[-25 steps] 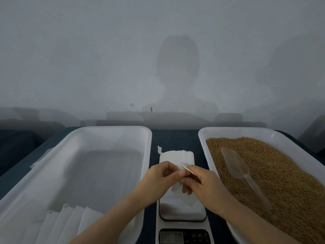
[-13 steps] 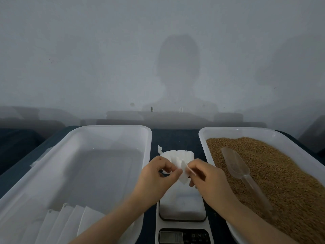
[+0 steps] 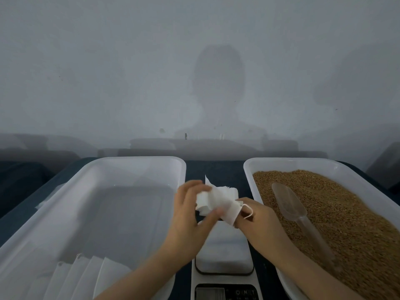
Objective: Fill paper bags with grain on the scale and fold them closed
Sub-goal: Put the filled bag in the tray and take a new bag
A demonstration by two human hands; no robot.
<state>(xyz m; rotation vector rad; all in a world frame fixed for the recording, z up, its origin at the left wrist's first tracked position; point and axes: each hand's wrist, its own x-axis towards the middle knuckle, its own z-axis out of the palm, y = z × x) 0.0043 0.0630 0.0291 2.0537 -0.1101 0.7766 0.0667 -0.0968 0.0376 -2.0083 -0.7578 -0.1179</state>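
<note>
We are holding a white paper bag point(image 3: 225, 204) at the centre of the frame, just above the scale point(image 3: 225, 254). Our left hand point(image 3: 190, 215) is pinching its left end between thumb and curled fingers. Our right hand point(image 3: 259, 224) is gripping its right end with curled fingers (a string loop point(image 3: 249, 211) is dangling there). The grain point(image 3: 357, 224) is filling the right tray point(image 3: 281, 162), and the scoop point(image 3: 287, 202) is lying on it.
</note>
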